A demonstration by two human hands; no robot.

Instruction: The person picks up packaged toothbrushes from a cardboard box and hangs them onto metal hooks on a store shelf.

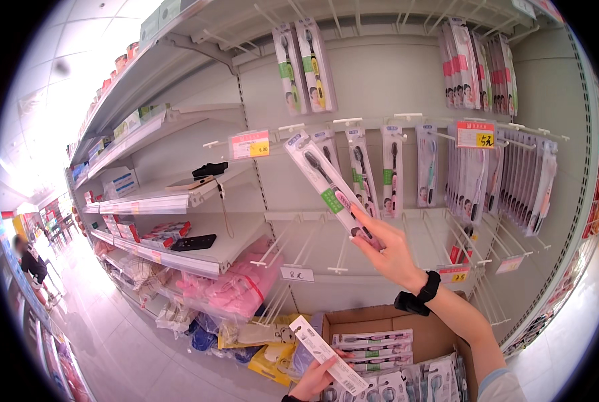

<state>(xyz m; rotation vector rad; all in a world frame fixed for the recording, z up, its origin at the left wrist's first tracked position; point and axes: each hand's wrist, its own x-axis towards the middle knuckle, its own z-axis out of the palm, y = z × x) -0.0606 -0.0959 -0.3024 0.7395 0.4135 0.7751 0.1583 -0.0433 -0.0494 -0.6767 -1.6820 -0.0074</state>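
My right hand (388, 253) is raised in front of the hook rack, its fingers closed on the lower end of a packaged toothbrush (323, 177). That pack is tilted, with a dark brush and a green label inside. Its upper end is close to the hooks where similar toothbrush packs (392, 171) hang in a row. Lower down, over the cardboard box (394, 313), my left hand (315, 380) grips another packaged toothbrush (327, 355), its white back turned up. More toothbrush packs (373, 338) lie stacked inside the box.
Other packs (304, 67) hang on the upper hooks. Bare metal hooks (343, 251) stick out below the row. Shelves at left hold a black phone-like device (193, 242) and a pink bagged item (242, 288). A person (32, 264) is far off in the aisle.
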